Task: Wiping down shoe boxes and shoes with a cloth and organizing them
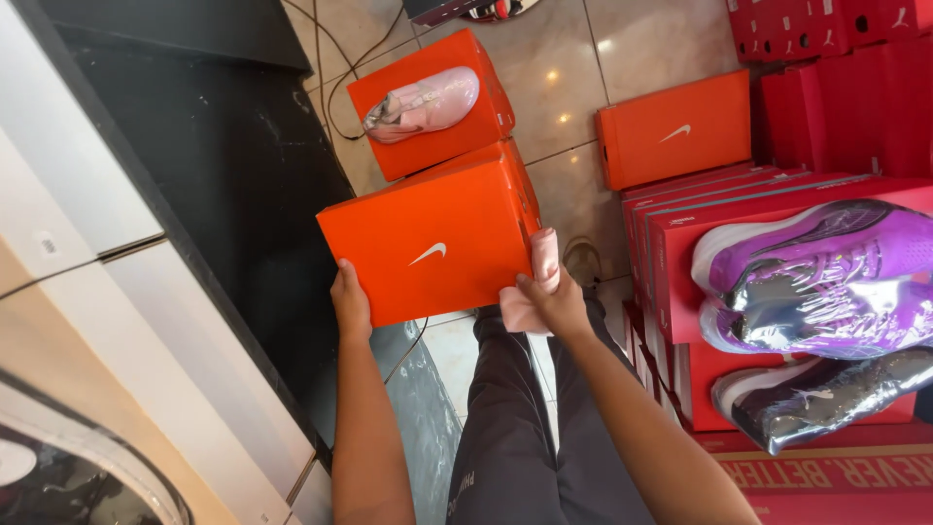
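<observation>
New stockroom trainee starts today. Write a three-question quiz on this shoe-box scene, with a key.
1. True or false: the left hand and the right hand both grip the orange box.
2. What does the right hand pinch against the box? A) pink cloth B) shoelace C) pen
3. Fill in: the pink shoe lies on top of an orange ____.

Key: 1 true; 2 A; 3 box.

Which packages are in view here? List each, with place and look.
Orange cardboard shoebox: gripped by left hand and right hand, white logo.
Second orange shoebox: on floor behind, pink shoe on top.
Third orange shoebox: on floor, right.
Red shoebox stack: far right, purple shoes on top.
</observation>
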